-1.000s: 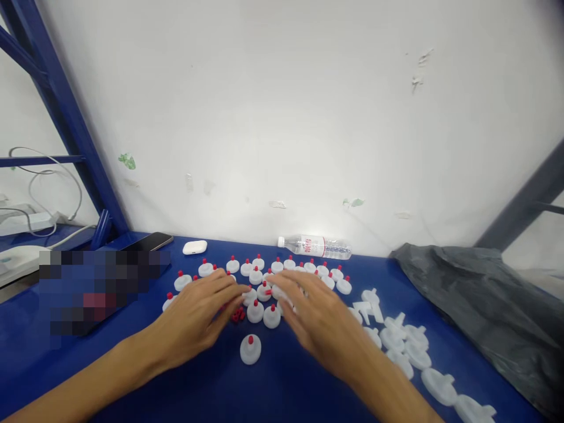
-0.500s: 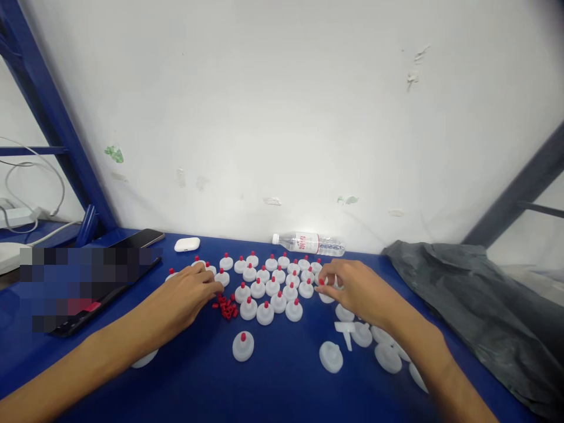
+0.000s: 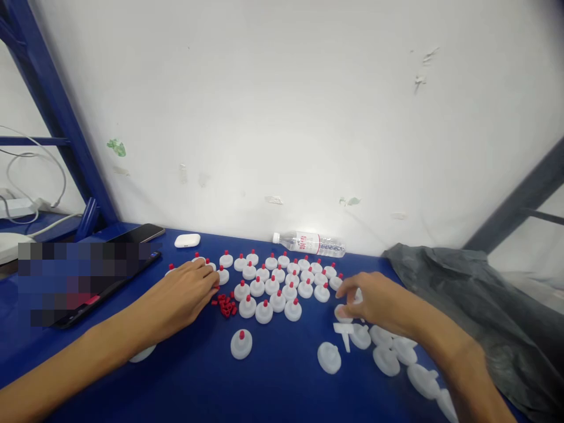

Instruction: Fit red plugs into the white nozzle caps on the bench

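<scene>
A white cap (image 3: 339,316) is being partly covered by the right hand (image 3: 379,299), fingers being apart; beside red rings (image 3: 227,312), the left hand (image 3: 187,291) is being held, fingers together, grip unclear.

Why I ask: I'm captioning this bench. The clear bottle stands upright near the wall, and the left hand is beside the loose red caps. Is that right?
Not quite: the head view shows the clear bottle lying on its side near the wall. The left hand is beside the loose red caps.
</scene>
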